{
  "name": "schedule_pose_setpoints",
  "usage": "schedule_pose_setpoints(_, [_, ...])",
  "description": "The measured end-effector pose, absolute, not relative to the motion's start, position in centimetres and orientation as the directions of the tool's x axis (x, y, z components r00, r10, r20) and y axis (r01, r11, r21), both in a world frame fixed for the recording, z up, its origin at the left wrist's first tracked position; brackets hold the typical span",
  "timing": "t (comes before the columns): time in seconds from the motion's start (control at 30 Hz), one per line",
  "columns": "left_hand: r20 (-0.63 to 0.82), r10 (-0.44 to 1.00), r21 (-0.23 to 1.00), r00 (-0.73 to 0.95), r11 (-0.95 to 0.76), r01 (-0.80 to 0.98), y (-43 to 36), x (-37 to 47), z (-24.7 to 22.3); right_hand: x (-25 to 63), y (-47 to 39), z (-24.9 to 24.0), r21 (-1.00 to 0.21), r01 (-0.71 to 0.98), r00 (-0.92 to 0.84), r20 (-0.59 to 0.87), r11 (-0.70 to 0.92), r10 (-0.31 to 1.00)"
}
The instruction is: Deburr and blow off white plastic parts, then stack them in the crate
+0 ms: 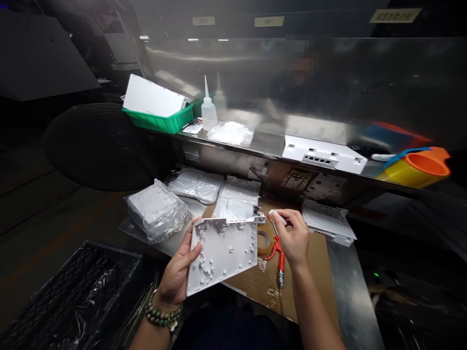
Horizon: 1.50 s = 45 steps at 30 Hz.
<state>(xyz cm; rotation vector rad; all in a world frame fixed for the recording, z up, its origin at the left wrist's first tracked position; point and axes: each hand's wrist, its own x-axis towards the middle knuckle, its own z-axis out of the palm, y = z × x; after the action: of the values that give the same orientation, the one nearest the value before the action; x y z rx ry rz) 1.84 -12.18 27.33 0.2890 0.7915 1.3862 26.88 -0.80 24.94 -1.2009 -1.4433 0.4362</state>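
Observation:
My left hand (180, 267) grips the left edge of a white plastic housing panel (226, 253), thumb on its inner face, which carries small posts and clips. The panel is tilted above the cardboard. To its right, my right hand (292, 233) pinches a small white piece (277, 217), perhaps a folded cloth; its kind is unclear. It is apart from the panel. Under that hand a red air blow gun (279, 257) lies beside a roll of tape (263, 241), partly hidden by the panel.
Bagged white panels (153, 209) lie left on the bench, with more white panels (326, 218) at right. The steel shelf behind holds a green bin (160, 120), a squeeze bottle (209, 114), a white housing (324, 154) and a yellow-orange cup (419, 167). A black crate (76, 287) stands lower left.

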Motion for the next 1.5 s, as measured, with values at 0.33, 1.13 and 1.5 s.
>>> schedule_pose_setpoints(0.33, [-0.162, 0.984, 0.869, -0.071, 0.108, -0.482, -11.7, 7.2, 28.5, 20.8, -6.3, 28.8, -0.645, 0.283, -0.083, 0.721, 0.71, 0.688])
schedule_pose_setpoints(1.13, [-0.189, 0.981, 0.749, -0.028, 0.126, -0.65, -11.8, 1.3, 25.0, 28.0, -3.3, 21.2, -0.942, -0.315, 0.204, -0.189, -0.119, 0.96])
schedule_pose_setpoints(1.5, [0.691, 0.72, 0.711, 0.057, -0.692, 0.128, -8.2, -1.2, 24.5, 25.7, -5.8, 25.5, -0.84, -0.414, 0.231, 0.274, 0.349, 0.934])
